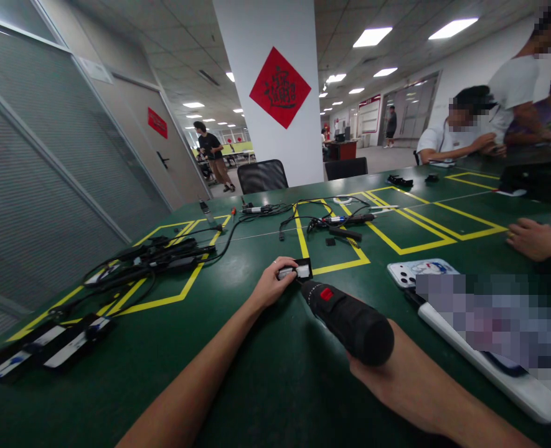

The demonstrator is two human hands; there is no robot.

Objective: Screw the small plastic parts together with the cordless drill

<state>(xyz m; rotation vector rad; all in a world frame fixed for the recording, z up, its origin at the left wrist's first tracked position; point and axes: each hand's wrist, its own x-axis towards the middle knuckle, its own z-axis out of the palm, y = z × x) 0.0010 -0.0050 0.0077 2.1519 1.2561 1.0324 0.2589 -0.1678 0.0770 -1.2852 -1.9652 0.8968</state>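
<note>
My left hand (276, 283) grips a small black and white box-shaped part (303, 269) on the green table, its fingers and thumb closed over the left end. A black electric screwdriver (345, 320) with a red switch is wrapped in my right hand (382, 361). Its nose points forward and left, down toward the near edge of the part. Whether the tip touches the part cannot be made out. Most of my right hand's fingers are hidden behind the tool's body.
Black cables and adapters (163, 255) lie left, with two flat black-and-white units (70, 345) nearer. More cables and tools (335, 221) lie ahead among yellow tape outlines (424, 249). A phone (424, 270) and a white bar (485, 367) are right. Another person's hand (534, 239) rests farther right.
</note>
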